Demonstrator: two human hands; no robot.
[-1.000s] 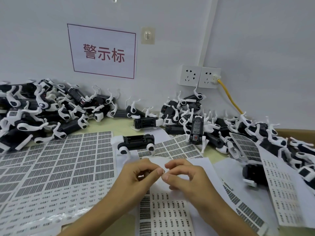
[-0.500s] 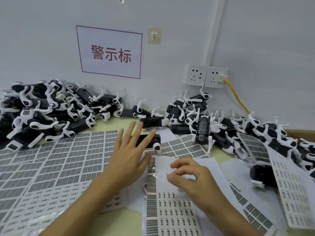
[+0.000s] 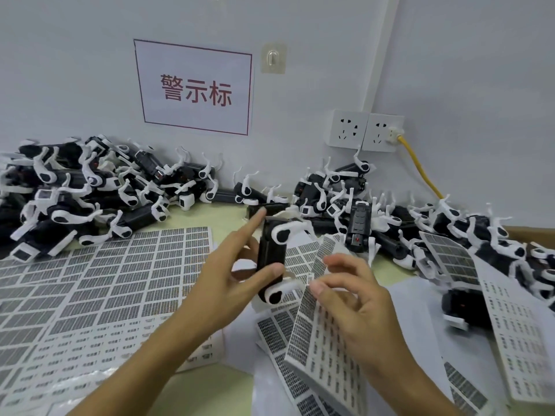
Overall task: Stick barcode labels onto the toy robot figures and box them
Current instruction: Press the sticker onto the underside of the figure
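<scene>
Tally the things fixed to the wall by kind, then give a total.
Printed sign: 1
Adhesive hook: 1
Socket plates: 2
Plugged-in yellow cable: 1
Total: 5

Single head-worn view, angled down, close over table (image 3: pixel 228 216)
</scene>
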